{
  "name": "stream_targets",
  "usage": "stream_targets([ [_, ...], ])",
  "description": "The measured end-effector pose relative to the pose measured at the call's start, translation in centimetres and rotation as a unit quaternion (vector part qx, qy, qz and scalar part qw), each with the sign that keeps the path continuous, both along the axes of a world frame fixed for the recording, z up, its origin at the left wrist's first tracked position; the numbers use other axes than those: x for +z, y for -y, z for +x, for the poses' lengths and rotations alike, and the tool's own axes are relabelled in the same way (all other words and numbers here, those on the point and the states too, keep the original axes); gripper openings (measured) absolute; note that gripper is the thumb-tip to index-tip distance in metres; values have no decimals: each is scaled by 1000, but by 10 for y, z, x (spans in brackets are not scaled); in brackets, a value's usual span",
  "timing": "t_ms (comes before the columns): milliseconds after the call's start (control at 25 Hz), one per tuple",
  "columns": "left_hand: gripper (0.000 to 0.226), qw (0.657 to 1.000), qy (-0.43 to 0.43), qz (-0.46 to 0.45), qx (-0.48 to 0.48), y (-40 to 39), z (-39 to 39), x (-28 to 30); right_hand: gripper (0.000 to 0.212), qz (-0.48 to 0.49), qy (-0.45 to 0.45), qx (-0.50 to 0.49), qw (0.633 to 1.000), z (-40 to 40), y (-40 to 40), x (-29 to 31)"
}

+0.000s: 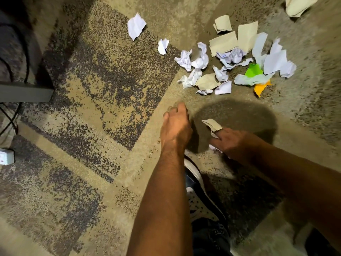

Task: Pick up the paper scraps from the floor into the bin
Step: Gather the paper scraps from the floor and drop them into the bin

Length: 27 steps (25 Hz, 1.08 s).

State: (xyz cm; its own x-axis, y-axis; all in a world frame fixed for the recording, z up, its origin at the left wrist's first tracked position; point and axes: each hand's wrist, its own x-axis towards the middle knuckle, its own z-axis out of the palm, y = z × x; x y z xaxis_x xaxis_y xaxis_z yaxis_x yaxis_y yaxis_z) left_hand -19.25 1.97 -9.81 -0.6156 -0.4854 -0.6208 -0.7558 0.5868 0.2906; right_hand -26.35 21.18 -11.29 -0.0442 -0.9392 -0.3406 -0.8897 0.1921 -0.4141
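Several paper scraps lie in a loose pile [230, 61] on the carpet ahead: white crumpled pieces, beige folded pieces, a green scrap [253, 70] and an orange scrap [261, 87]. Two white scraps [136, 25] [163, 46] lie apart to the left, and a beige one [299, 5] sits at the top right. My right hand [232, 143] grips a beige scrap [212, 124] together with white bits. My left hand [176, 126] hangs over the carpet with fingers loosely curled, holding nothing that I can see. No bin is in view.
A dark furniture base [25, 92] with black cables [11, 115] stands at the left edge. A white power socket block [6, 156] lies on the floor at lower left. My shoe [200, 198] is below my hands. The carpet [103, 85] is patterned beige and grey.
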Motion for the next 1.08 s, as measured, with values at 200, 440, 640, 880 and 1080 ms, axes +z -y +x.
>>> stream_targets([
  [200,59,996,-28,-7,-86,-35,-38,54,40,44,10,-57,997,-27,-32,64],
  [440,53,973,-83,-73,-205,-49,-103,155,46,109,10,-195,975,-75,-29,160],
  [640,45,942,-126,-108,-290,-83,-166,242,30,26,-4,-305,952,-121,-49,247],
  [880,47,902,-190,-101,-374,-149,-218,329,32,-50,-25,-431,901,-142,-112,332],
  [1080,33,855,-236,-96,-452,-215,-241,373,18,-65,-23,-515,854,-143,-173,359],
])
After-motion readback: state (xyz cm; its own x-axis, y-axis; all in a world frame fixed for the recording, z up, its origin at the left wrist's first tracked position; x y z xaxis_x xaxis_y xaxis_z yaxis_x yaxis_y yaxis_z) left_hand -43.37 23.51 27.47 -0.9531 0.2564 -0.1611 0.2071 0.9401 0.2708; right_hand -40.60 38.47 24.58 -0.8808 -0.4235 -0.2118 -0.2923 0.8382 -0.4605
